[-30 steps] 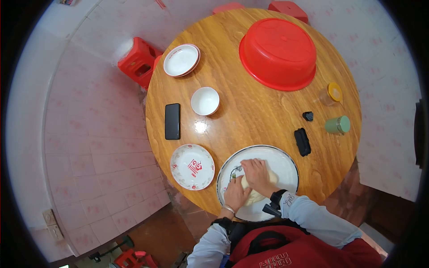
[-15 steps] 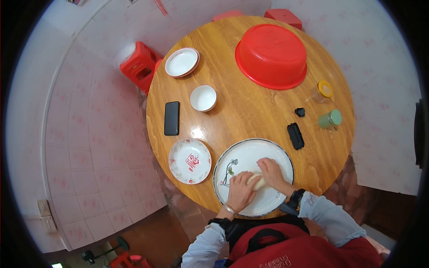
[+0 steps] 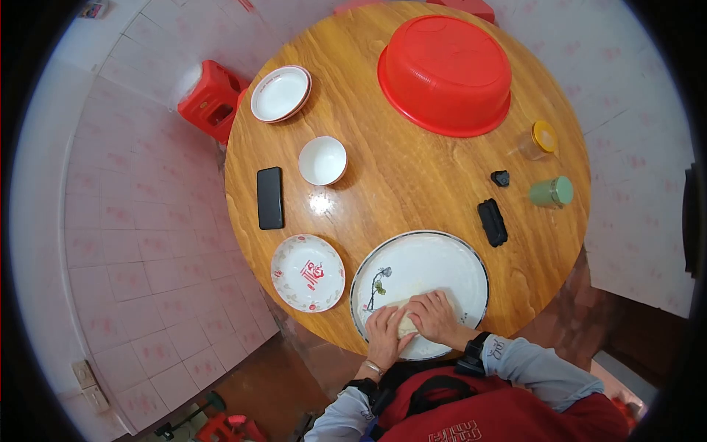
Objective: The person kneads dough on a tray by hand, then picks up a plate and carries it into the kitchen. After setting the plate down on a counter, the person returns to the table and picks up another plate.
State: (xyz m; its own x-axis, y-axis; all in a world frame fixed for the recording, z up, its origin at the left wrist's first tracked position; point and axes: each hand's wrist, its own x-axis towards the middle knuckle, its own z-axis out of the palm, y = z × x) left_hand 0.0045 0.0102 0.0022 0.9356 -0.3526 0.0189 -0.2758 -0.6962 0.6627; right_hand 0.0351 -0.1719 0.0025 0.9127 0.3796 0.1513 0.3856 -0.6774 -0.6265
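A pale lump of dough [image 3: 406,325] lies in the lower part of a big round white platter [image 3: 431,258] with a dark rim and a painted flower. My left hand [image 3: 384,333] is wrapped over the dough's left end, its fingers bent around it. From the right, my right hand [image 3: 433,315] presses on the dough with its fingers curled over the top. The two hands sit close together and cover much of the dough.
Left of the platter are a patterned dish [image 3: 308,274], a black phone [image 3: 270,198], a white bowl [image 3: 322,160] and stacked plates [image 3: 280,94]. An upturned red basin [image 3: 448,74] stands at the back. A green-lidded jar [image 3: 551,192], yellow-lidded jar [image 3: 540,139] and black case [image 3: 493,222] are right.
My right hand has come down and left onto the dough, next to my left hand, which has shifted slightly down and left. The camera view has also shifted a little.
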